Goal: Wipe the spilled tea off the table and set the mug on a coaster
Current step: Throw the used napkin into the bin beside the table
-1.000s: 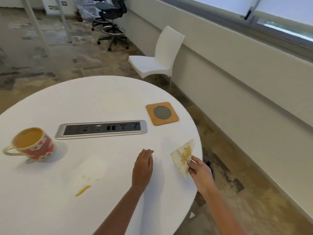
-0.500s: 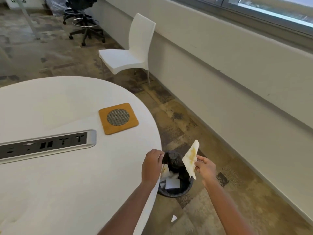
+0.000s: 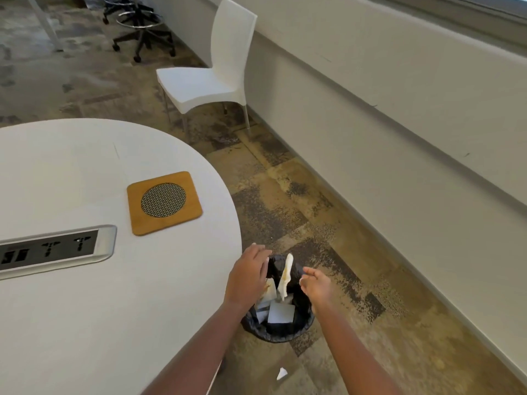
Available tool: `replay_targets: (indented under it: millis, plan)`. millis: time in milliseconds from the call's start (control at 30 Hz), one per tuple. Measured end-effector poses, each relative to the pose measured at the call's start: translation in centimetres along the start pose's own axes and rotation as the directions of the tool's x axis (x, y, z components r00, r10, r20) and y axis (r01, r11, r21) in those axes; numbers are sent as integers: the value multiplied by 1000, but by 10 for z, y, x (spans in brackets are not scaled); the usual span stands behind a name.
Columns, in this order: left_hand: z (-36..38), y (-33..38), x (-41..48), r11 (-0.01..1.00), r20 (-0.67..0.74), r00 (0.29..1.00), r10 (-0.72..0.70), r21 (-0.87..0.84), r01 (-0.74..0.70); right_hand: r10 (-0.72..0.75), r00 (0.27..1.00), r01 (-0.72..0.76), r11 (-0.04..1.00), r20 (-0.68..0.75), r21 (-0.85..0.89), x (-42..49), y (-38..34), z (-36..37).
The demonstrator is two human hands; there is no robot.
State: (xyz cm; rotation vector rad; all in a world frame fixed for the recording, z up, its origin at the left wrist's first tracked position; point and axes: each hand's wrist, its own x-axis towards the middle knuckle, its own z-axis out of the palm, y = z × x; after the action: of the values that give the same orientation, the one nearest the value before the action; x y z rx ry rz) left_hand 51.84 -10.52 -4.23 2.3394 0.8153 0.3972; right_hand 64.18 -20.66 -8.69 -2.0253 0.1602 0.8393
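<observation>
A tea-stained white napkin (image 3: 286, 276) hangs in the air over a black-lined waste bin (image 3: 278, 330) on the floor, just off the table's right edge. My right hand (image 3: 316, 284) is right of the napkin with its fingers spread, and a gap shows between them and the paper. My left hand (image 3: 247, 277) rests at the rim of the round white table (image 3: 85, 323), holding nothing. A square wooden coaster (image 3: 164, 202) with a round mesh centre lies bare on the table. The mug and the spill are out of view.
A silver power-socket strip (image 3: 57, 249) is set into the tabletop left of the coaster. The bin holds several crumpled papers. A paper scrap (image 3: 281, 373) lies on the floor. A white chair (image 3: 211, 69) stands by the wall, an office stool (image 3: 142, 27) farther back.
My view swung right, off the mug and spill. My right hand carried the stained napkin from the table out over the bin and opened; the napkin now drops free.
</observation>
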Motion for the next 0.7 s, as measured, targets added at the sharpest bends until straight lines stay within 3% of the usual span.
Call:
replay_targets:
  millis: [333,700]
  plan:
    - [-25,-14,-15,995,-129,989,-70,54,78,48,995,-52,998,85,48,-18,30,-12]
    - [-99,-49,-30,971,-301,940,-164,117,207,-277,932,285,959,236,0,-63,-56,46]
